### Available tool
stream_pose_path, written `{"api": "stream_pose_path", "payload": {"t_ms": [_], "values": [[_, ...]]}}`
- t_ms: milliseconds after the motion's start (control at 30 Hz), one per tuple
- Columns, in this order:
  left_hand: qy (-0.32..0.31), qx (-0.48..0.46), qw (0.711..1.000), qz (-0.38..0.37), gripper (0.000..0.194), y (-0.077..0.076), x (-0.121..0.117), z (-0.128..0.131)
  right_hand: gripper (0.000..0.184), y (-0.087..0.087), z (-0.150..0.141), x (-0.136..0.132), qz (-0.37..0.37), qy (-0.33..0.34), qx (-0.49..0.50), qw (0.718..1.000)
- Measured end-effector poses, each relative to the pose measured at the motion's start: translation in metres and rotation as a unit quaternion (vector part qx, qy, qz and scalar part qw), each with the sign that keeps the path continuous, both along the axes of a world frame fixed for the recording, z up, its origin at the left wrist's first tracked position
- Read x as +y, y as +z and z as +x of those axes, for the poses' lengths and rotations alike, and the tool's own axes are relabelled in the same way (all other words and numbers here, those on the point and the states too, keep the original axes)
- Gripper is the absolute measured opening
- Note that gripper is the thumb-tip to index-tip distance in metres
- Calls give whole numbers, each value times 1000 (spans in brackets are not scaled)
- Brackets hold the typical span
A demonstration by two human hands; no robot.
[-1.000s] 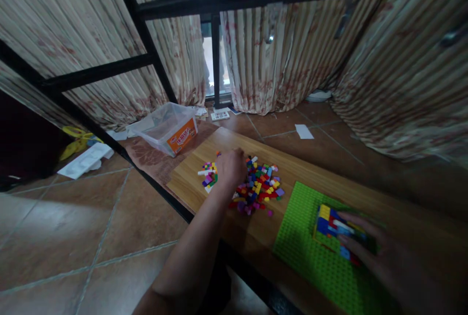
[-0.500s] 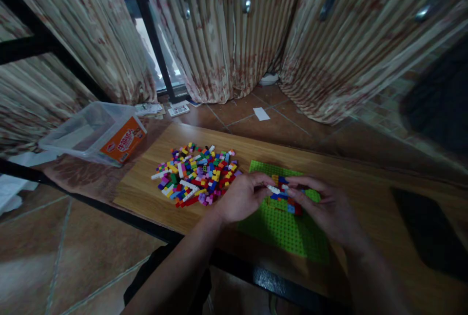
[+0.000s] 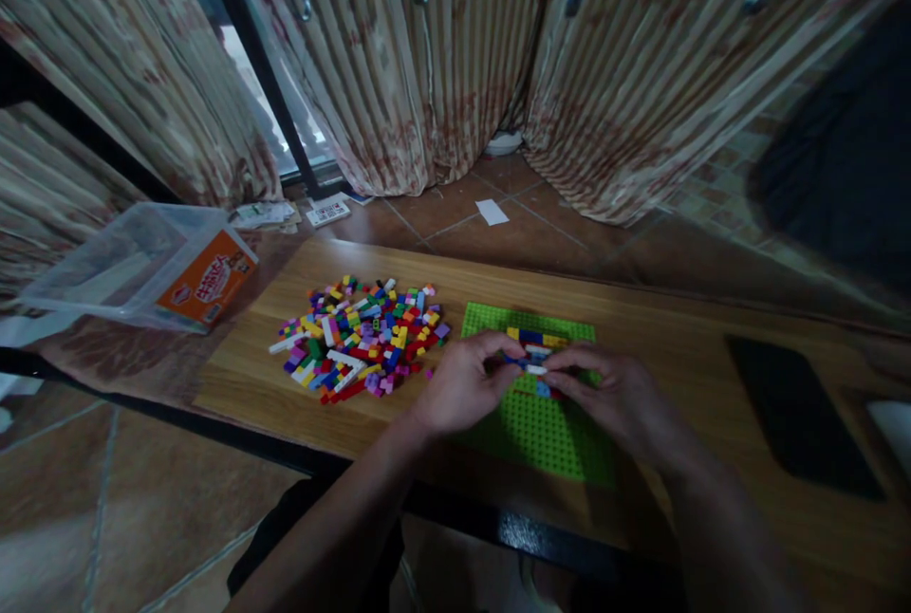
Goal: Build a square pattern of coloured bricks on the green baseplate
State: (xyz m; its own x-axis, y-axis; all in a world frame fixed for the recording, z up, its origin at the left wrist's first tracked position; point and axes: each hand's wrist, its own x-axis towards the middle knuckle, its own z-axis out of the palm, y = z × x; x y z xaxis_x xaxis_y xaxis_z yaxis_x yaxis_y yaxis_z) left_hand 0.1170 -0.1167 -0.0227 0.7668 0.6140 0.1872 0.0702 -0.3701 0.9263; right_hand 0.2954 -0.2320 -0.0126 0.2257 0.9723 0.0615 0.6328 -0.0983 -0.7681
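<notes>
Over a green studded baseplate (image 3: 548, 442), my left hand (image 3: 466, 383) and my right hand (image 3: 619, 397) face each other with their fingertips pinched. Between them is a small white toy brick (image 3: 536, 369), which the fingers of both hands appear to grip at its ends. Something blue shows by my left fingertips, too small to make out. Just behind, a row of yellow and blue bricks (image 3: 539, 338) sits on the baseplate. Light blue bricks (image 3: 544, 389) lie just in front of the white one. My fingers hide part of this built section.
A heap of loose mixed bricks (image 3: 362, 333) lies left of the baseplate on the wooden table (image 3: 263, 357). A clear plastic bin (image 3: 142, 262) with an orange label stands farther left. To the right is a flat black object (image 3: 801, 414). Curtains (image 3: 455, 63) hang behind the table.
The view has shifted, so the table things appear farther left. My fingertips have come closer together around the white brick, and more of the yellow and blue row shows.
</notes>
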Motion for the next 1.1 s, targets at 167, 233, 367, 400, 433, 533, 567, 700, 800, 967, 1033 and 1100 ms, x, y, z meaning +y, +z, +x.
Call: {"api": "stream_pose_path", "payload": {"t_ms": [167, 233, 367, 400, 433, 533, 567, 700, 800, 967, 1033, 1100], "values": [[26, 53, 997, 44, 13, 0, 6, -1, 16, -1, 3, -5, -50, -12, -16, 999], [16, 65, 996, 66, 13, -1, 5, 0, 17, -2, 2, -4, -53, -27, -14, 998], [2, 74, 993, 91, 12, -4, 1, 3, 19, -4, -1, 2, -38, -45, -6, 998], [4, 75, 993, 95, 12, -4, 1, 3, 19, -4, -2, 3, -36, -45, -5, 998], [7, 77, 992, 100, 12, -5, 1, 4, 19, -4, -2, 3, -36, -46, -5, 998], [12, 82, 990, 116, 12, -6, 0, 6, 20, -5, -1, 4, -36, -52, -10, 998], [11, 82, 989, 124, 12, -7, 0, 6, 20, -6, -1, 4, -37, -54, -12, 998], [-1, 79, 985, 153, 14, -7, -2, 8, 23, -5, -1, 3, -42, -58, -12, 997], [4, 81, 984, 160, 13, -8, -4, 9, 25, -3, -2, 3, -47, -63, -7, 997], [10, 77, 983, 168, 14, -8, -5, 11, 27, -4, -2, 4, -65, -80, 14, 995], [12, 78, 982, 173, 15, -8, -5, 12, 27, -5, -2, 4, -62, -79, 17, 995], [13, 82, 981, 178, 16, -9, -5, 12, 27, -6, -2, 4, -56, -80, 20, 995]]}}
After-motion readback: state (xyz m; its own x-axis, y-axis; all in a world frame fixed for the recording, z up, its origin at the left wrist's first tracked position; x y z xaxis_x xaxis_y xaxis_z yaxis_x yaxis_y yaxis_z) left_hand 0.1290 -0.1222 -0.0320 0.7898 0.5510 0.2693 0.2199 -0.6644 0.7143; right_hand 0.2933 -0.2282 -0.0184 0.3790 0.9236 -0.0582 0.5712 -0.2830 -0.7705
